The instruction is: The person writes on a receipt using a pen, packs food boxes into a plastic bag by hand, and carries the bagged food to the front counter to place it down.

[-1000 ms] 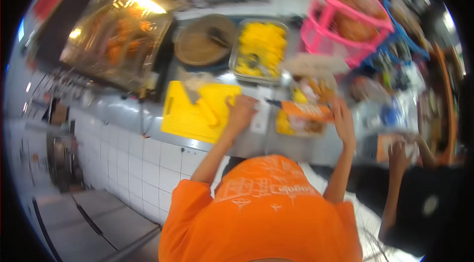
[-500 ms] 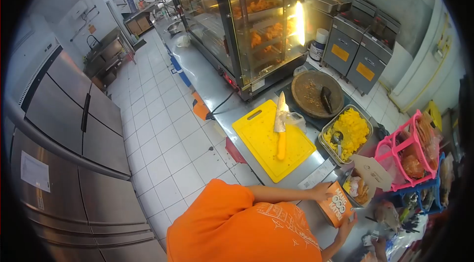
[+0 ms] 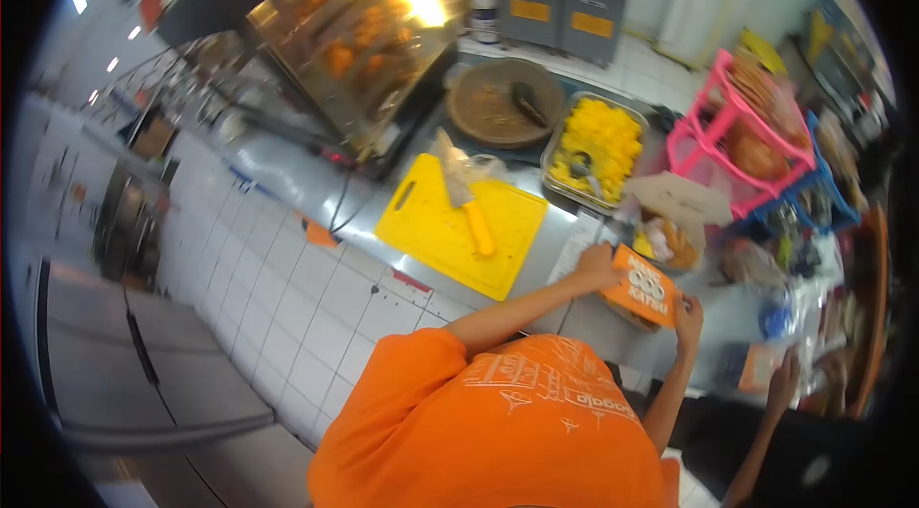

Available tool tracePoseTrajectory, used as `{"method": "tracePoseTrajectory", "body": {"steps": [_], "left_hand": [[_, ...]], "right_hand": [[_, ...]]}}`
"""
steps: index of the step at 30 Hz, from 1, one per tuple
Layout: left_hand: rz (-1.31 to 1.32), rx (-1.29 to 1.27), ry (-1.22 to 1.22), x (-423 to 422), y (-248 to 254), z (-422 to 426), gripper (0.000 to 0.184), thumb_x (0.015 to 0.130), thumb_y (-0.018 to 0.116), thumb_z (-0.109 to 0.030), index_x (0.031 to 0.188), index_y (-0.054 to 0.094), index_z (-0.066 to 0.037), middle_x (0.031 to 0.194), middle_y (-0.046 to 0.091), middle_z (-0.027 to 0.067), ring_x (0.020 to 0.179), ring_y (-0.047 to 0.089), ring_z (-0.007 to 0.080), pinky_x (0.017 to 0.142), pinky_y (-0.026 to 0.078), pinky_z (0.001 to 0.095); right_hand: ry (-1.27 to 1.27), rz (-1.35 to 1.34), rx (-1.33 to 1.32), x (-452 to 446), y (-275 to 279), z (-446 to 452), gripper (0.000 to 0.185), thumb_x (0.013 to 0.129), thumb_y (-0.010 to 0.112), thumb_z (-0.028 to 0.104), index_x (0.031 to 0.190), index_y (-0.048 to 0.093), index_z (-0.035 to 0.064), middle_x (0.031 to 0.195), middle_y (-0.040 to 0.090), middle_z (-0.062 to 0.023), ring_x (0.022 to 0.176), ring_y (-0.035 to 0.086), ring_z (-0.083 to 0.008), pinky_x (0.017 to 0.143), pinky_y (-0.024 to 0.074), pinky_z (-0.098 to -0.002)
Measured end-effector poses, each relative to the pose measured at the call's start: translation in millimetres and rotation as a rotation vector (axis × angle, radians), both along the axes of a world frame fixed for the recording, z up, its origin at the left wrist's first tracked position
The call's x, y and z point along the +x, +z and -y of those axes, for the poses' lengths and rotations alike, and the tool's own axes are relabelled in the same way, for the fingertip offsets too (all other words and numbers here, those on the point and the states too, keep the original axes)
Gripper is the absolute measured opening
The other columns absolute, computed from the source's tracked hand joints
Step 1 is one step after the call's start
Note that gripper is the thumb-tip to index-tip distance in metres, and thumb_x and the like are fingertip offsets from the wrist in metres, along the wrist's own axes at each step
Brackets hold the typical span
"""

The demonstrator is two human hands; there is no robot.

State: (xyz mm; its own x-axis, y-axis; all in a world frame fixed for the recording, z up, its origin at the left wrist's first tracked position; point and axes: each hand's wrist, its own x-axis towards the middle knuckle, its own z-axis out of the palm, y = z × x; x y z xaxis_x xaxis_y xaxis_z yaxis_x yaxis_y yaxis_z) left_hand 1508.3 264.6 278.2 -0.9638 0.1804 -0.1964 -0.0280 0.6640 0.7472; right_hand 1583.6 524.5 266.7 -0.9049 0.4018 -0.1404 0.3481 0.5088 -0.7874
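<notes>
An orange printed food box (image 3: pixel 643 286) is between my hands at the counter's near edge, its top closed. My left hand (image 3: pixel 598 269) grips its left end, with the fingers at the far left corner. My right hand (image 3: pixel 687 318) holds the right end, fingers at the corner. Just beyond it stands an open takeout box (image 3: pixel 682 200), lid raised, with yellow rice and browned food inside. To the left lies a yellow cutting board (image 3: pixel 522 230) with a yellow-handled knife (image 3: pixel 469 202) on it.
A tray of yellow rice (image 3: pixel 598 139) with a spoon and a round brown mortar (image 3: pixel 488 111) stand farther back. A pink basket (image 3: pixel 704 158) is at right. A lit food warmer (image 3: pixel 354 48) stands far left. Another person's hand (image 3: pixel 785 374) is at lower right.
My view has swung, so the counter things appear farther left. Both hands still hold the orange box. More of the other person's arm now shows at lower right.
</notes>
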Motion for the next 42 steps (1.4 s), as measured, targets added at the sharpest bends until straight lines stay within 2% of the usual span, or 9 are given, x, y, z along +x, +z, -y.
{"method": "tracePoseTrajectory", "body": {"steps": [3, 7, 12, 16, 18, 21, 24, 30, 42], "left_hand": [[0.067, 0.023, -0.163, -24.1, -16.2, 11.7, 0.072, 0.061, 0.076, -0.065, 0.086, 0.066, 0.002, 0.087, 0.068, 0.0195, 0.082, 0.067, 0.0332, 0.074, 0.053, 0.0416], [0.092, -0.024, -0.282, -38.6, 7.8, 20.3, 0.058, 0.07, 0.07, -0.061, 0.067, 0.072, -0.003, 0.06, 0.067, 0.0104, 0.057, 0.067, 0.0216, 0.059, 0.053, 0.034], [0.127, -0.013, -0.315, -41.9, -9.1, 12.0, 0.049, 0.076, 0.072, -0.048, 0.087, 0.072, -0.001, 0.081, 0.07, 0.0172, 0.075, 0.069, 0.03, 0.068, 0.054, 0.0378], [0.066, -0.03, -0.305, -3.6, -6.6, 2.4, 0.053, 0.09, 0.059, -0.031, 0.13, 0.048, 0.002, 0.096, 0.068, 0.0242, 0.084, 0.067, 0.0381, 0.078, 0.052, 0.0435], [0.036, -0.044, -0.171, 17.6, -24.5, -1.1, 0.058, 0.093, 0.053, -0.026, 0.141, 0.035, 0.002, 0.097, 0.066, 0.0271, 0.081, 0.067, 0.0408, 0.08, 0.051, 0.0468], [-0.123, 0.207, -0.159, 35.9, -36.1, 3.3, 0.07, 0.094, 0.047, -0.025, 0.15, 0.011, -0.003, 0.131, 0.047, 0.0341, 0.114, 0.055, 0.0436, 0.101, 0.036, 0.0561], [-0.554, -0.204, -0.417, 41.5, -13.6, 11.1, 0.081, 0.091, 0.049, -0.045, 0.151, 0.013, -0.005, 0.157, 0.004, 0.0225, 0.146, -0.002, 0.0367, 0.112, 0.009, 0.0611], [-0.653, -0.19, -0.798, 19.9, -0.7, 26.2, 0.101, 0.077, 0.059, -0.062, 0.148, 0.021, -0.001, 0.153, 0.017, 0.0242, 0.141, 0.014, 0.0438, 0.113, 0.018, 0.0546], [-0.671, -0.162, -0.835, 41.9, 1.9, 31.8, 0.074, 0.082, 0.062, -0.049, 0.146, 0.035, -0.022, 0.149, 0.024, 0.0251, 0.133, 0.027, 0.0464, 0.11, 0.027, 0.053]], "right_hand": [[0.045, 0.042, -0.05, -2.2, -16.5, -19.3, 0.046, 0.088, 0.063, 0.039, 0.096, 0.065, -0.0062, 0.085, 0.067, -0.0136, 0.073, 0.06, -0.016, 0.067, 0.0483, -0.0326], [-0.003, 0.218, -0.318, -1.0, 19.5, -6.8, 0.049, 0.089, 0.062, 0.038, 0.11, 0.056, -0.0062, 0.083, 0.064, -0.014, 0.074, 0.064, -0.0175, 0.063, 0.0538, -0.0316], [-0.013, 0.177, -0.474, 9.4, 48.5, 0.8, 0.056, 0.089, 0.064, 0.017, 0.135, 0.035, 0.0031, 0.084, 0.064, -0.0144, 0.079, 0.065, -0.0181, 0.068, 0.0558, -0.037], [0.014, 0.059, -0.544, 24.7, 8.6, 9.2, 0.055, 0.089, 0.059, 0.006, 0.137, 0.032, 0.0044, 0.09, 0.066, -0.0164, 0.086, 0.066, -0.0227, 0.076, 0.055, -0.0382], [0.011, -0.116, -0.244, 31.4, -18.8, 21.1, 0.053, 0.088, 0.054, 0.0, 0.136, 0.033, 0.0049, 0.109, 0.065, -0.0194, 0.097, 0.066, -0.0333, 0.084, 0.0526, -0.0389], [0.015, -0.132, -0.107, 41.5, 8.2, 44.8, 0.055, 0.087, 0.053, -0.003, 0.137, 0.033, 0.0068, 0.138, 0.048, -0.0218, 0.118, 0.054, -0.0423, 0.098, 0.0444, -0.0388], [0.221, -0.305, 0.154, 39.3, 0.5, 41.8, 0.062, 0.084, 0.063, 0.012, 0.14, 0.036, 0.0119, 0.151, 0.028, -0.0197, 0.136, 0.031, -0.0435, 0.107, 0.034, -0.0447], [0.693, -0.1, 0.564, 33.6, 48.9, 40.1, 0.09, 0.063, 0.079, 0.05, 0.14, 0.041, 0.0213, 0.151, 0.024, -0.015, 0.142, 0.018, -0.0389, 0.111, 0.0272, -0.0526], [0.752, -0.072, 0.702, 53.5, 32.7, 52.1, 0.065, 0.08, 0.069, 0.03, 0.14, 0.043, 0.0331, 0.149, 0.024, -0.0207, 0.135, 0.026, -0.0439, 0.11, 0.0307, -0.0485]]}}
